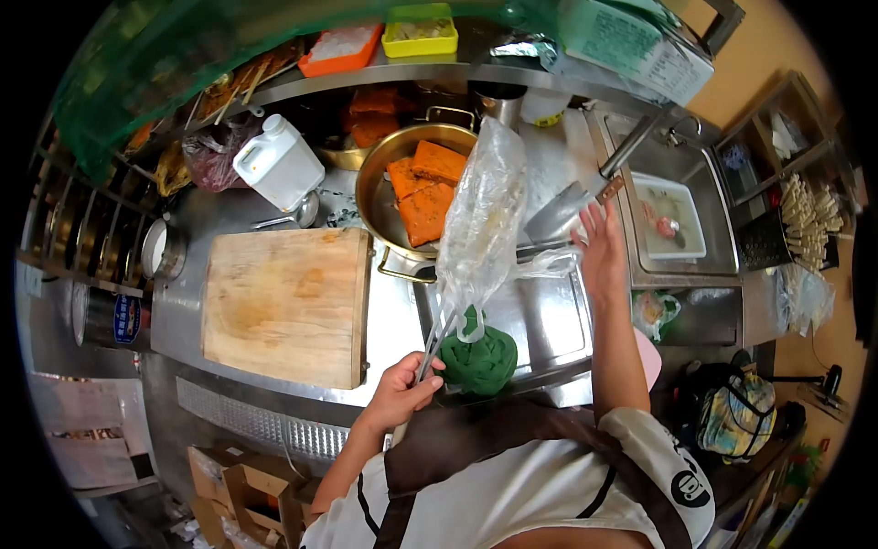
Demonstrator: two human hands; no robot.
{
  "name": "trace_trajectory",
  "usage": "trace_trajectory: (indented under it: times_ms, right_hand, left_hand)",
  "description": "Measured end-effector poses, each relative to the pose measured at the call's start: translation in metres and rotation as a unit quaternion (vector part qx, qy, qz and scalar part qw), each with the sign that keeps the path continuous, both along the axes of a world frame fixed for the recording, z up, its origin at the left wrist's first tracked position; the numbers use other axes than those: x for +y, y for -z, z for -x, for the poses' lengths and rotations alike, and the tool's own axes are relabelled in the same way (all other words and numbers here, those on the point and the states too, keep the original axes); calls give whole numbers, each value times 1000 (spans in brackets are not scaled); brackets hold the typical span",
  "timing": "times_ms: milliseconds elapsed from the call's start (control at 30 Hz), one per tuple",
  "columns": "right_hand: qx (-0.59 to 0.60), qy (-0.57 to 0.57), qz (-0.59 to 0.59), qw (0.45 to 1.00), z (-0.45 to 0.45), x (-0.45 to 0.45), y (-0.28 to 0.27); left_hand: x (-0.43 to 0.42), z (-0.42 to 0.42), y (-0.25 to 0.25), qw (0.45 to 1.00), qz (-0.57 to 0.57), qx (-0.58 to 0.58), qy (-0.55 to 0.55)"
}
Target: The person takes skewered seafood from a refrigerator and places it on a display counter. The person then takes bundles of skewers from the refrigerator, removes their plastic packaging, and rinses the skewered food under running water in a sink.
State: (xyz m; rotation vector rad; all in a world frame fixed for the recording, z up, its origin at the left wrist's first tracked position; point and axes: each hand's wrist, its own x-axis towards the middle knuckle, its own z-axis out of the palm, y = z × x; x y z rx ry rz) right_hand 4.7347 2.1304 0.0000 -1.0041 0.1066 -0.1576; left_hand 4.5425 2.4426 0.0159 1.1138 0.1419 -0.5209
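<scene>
My left hand (402, 392) is closed around the lower end of metal tongs (435, 346), whose far end meets a clear plastic bag (485, 206). The bag lies partly over a brass pan (369, 188) holding orange blocks (423, 212). Just right of the tongs sits a green bundle (480, 360), with a bag handle lying over it. My right hand (602, 249) has its fingers spread, beside the end of the plastic and near a cleaver (558, 209) with a wooden handle. I see nothing held in it.
A wooden cutting board (285, 302) lies left of the pan. Behind it are a white jug (279, 163) and a ladle (305, 210). At the right, a sink (718, 206) holds a white tub (697, 220). A shelf (439, 71) with trays runs along the back.
</scene>
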Motion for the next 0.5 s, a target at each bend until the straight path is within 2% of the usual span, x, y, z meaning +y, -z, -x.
trace_trajectory:
  times_ms: [67, 133, 167, 233, 267, 333, 367, 433, 467, 500]
  right_hand:
    - [-42, -88, 27, 995, -15, 1, -22]
    - [-48, -148, 115, 981, -22, 14, -42]
    - [-38, -145, 113, 982, -26, 14, -44]
    - [-10, -259, 163, 952, -36, 13, -45]
    - [-7, -260, 161, 952, -39, 11, -47]
    - [-14, -112, 159, 981, -47, 7, -49]
    - [-59, -91, 52, 993, -59, -2, -46]
    - [-48, 52, 6, 997, -75, -24, -43]
    - [-44, 51, 7, 998, -80, -37, -41]
    - [-50, 109, 11, 993, -84, -50, -36]
  left_hand:
    - [-3, 0, -7, 997, -66, -13, 43]
    - [-5, 1, -10, 995, -67, 29, 66]
    - [-5, 3, -8, 994, -78, 25, 76]
    - [-5, 8, -10, 989, -111, 25, 97]
    - [-6, 10, -13, 988, -112, 29, 98]
    - [-5, 13, -19, 976, -184, 38, 110]
    - [-3, 16, -17, 976, -185, 40, 112]
    - [3, 26, -9, 960, -253, -11, 119]
    - [6, 30, -5, 960, -252, -7, 119]
    - [9, 36, -2, 957, -271, -20, 105]
